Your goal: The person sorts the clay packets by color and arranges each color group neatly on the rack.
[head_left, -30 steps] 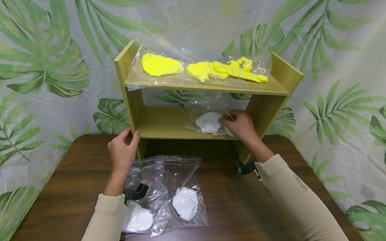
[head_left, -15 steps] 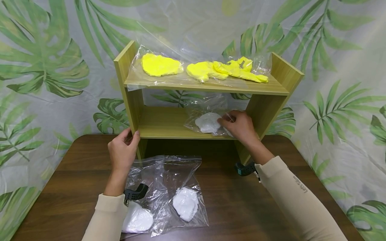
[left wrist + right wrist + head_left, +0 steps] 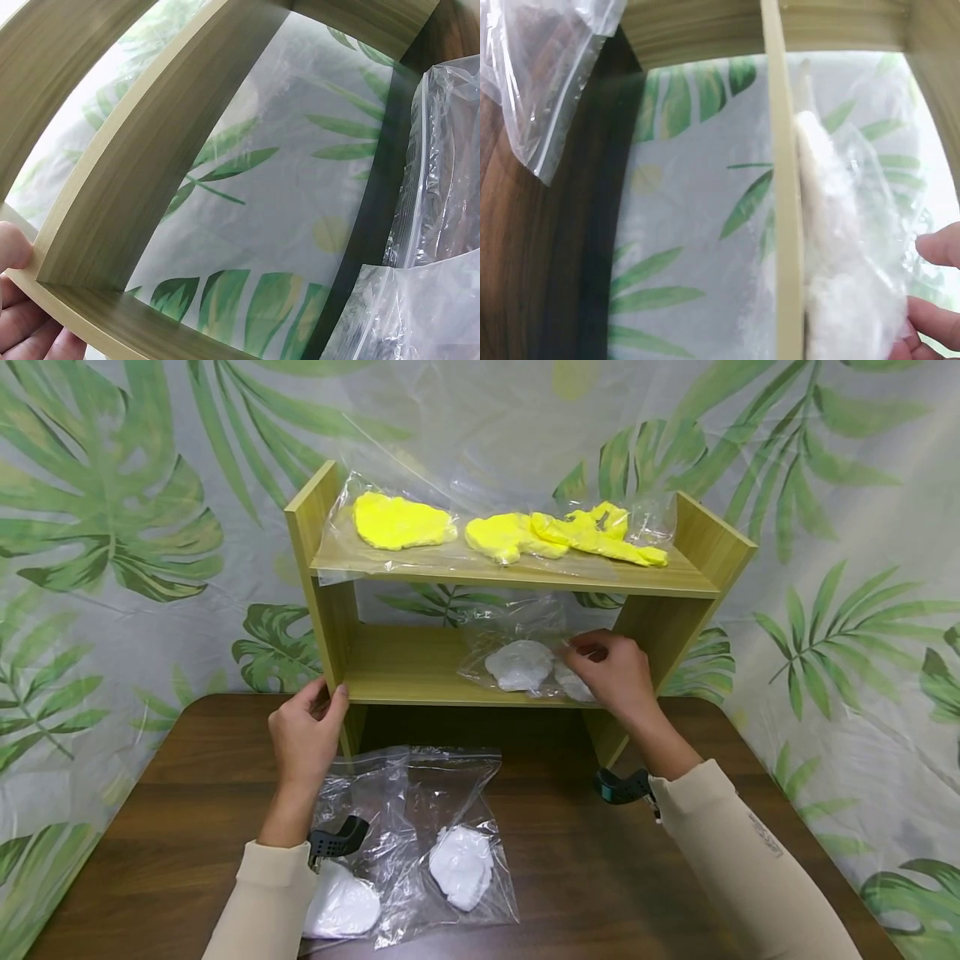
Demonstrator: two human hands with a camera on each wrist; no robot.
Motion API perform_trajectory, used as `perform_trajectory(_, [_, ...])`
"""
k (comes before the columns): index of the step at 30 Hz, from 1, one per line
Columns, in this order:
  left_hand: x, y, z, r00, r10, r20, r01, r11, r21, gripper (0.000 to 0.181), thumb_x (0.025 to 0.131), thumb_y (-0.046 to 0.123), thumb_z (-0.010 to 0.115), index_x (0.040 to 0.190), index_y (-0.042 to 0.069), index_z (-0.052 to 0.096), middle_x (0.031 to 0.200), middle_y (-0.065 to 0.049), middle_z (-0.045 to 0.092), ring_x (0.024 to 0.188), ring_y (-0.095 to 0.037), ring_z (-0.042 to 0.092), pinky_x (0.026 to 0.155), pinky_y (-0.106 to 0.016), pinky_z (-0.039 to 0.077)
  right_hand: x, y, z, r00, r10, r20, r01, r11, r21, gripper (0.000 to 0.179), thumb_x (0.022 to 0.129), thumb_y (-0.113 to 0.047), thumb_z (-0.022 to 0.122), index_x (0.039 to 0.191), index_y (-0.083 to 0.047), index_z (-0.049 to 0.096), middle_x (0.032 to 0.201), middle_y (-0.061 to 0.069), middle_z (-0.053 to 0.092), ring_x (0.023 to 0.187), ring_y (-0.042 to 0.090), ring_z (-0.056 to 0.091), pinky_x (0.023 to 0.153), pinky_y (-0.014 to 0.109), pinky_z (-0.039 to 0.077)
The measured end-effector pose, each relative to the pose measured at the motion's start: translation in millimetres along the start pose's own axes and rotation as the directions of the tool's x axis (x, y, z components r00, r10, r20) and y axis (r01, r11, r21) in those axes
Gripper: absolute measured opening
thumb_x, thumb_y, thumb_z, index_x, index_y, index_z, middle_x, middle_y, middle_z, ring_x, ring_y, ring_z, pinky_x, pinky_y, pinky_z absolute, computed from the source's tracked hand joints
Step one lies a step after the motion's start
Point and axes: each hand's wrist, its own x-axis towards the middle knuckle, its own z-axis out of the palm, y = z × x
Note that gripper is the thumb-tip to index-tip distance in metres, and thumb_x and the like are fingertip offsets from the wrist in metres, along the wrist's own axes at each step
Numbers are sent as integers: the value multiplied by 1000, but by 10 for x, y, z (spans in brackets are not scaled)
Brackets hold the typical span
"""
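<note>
My left hand [image 3: 307, 727] grips the left side panel of a wooden shelf unit [image 3: 525, 578], thumb on one face and fingers on the other, as the left wrist view shows. On the middle shelf lie clear plastic bags with a white, flat lump [image 3: 519, 665] and a second white lump [image 3: 576, 682] to its right. My right hand [image 3: 615, 672] is just above the second lump. In the right wrist view, its thumb [image 3: 939, 244] and fingers [image 3: 930, 322] stand apart at the edge of the bag [image 3: 855, 247].
Clear zip bags lie on the dark wooden table [image 3: 585, 868], holding a white lump [image 3: 462, 867] and another white lump [image 3: 342, 903] partly behind the left wrist. Bagged yellow, crumpled pieces [image 3: 401, 522] lie on the top shelf. A leaf-patterned sheet [image 3: 832, 485] hangs behind.
My right hand has moved slightly right and its fingers have come off the first bagged lump, uncovering more of the second white lump. The bags and my left hand stay in place.
</note>
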Motion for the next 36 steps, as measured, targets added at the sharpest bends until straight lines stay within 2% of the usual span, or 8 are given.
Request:
perform_trajectory(7, [-2,11,-6,1000,3,-3,-3,1000,1,27,89,15,66,110,-2,71,99,-20,71,84,-29,71,64,-1,42,-130,-23,-94,999,-15,-34,17,998,56,42,91,-43,63,113,-8,69,105,9,67,90,22,59,75,39,47])
perform_trajectory(15, [0,3,-9,1000,-2,2,2,1000,-2,28,89,15,66,111,-2,71,100,-20,71,84,-29,71,64,-2,43,-380,-67,-140,1000,-20,23,18,995,103,44,92,-43,62,116,-6,67,104,7,64,91,19,55,70,31,47])
perform_trajectory(20, [-2,-1,-5,1000,-1,1,1,1000,-8,27,90,15,66,110,-1,71,100,-20,71,84,-29,71,64,-2,43,-541,-97,-121,999,-11,35,5,987,159,43,92,-41,63,117,-6,67,105,6,66,92,16,59,73,23,49])
perform_trajectory(27, [-4,-3,-2,1000,1,0,-1,1000,-9,27,90,16,66,109,-1,72,97,-20,71,82,-29,71,63,-2,42,-772,-52,-25,997,16,79,-39,956,292,36,92,-32,66,115,-3,68,103,9,68,90,14,62,76,19,50])
perform_trajectory(36, [-6,12,-1,1000,3,-14,-3,1000,0,26,89,16,66,109,0,73,96,-19,72,80,-29,71,62,-1,41,-1025,85,131,986,81,149,-133,915,382,32,91,-26,68,113,-4,67,101,11,68,85,14,66,74,24,54])
